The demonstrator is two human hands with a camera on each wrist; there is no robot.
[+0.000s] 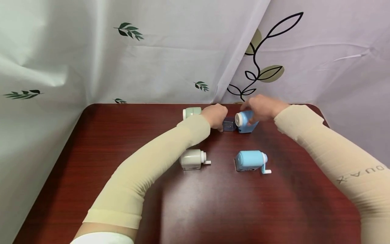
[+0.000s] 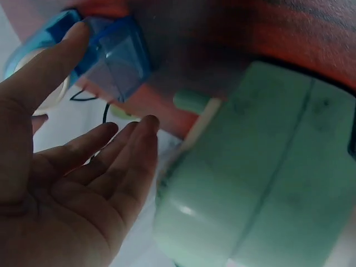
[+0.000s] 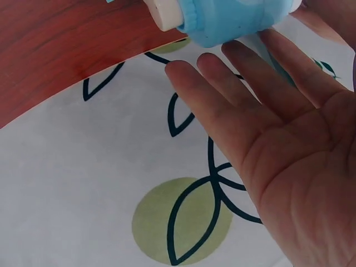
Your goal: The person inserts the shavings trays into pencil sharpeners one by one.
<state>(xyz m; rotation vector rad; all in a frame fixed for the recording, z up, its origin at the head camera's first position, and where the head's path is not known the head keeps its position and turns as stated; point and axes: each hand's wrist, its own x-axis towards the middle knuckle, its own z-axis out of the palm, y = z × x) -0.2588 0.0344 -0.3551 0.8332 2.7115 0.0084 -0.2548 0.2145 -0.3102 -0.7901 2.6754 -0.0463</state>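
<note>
A blue hand-crank pencil sharpener stands at the table's back right. On its left side is a clear bluish drawer, also seen behind my thumb in the left wrist view. My left hand is beside this drawer with fingers extended; whether the thumb touches it is unclear. Around the sharpener, my right hand has its fingers stretched out; in the right wrist view straight fingertips lie close to the blue body. A green sharpener is near my left hand, partly hidden by the arm in the head view.
Nearer on the dark red table lie a grey-white sharpener and a light blue sharpener, both with cranks pointing right. My left forearm crosses close to the grey-white one. A white leaf-patterned curtain hangs along the table's back edge.
</note>
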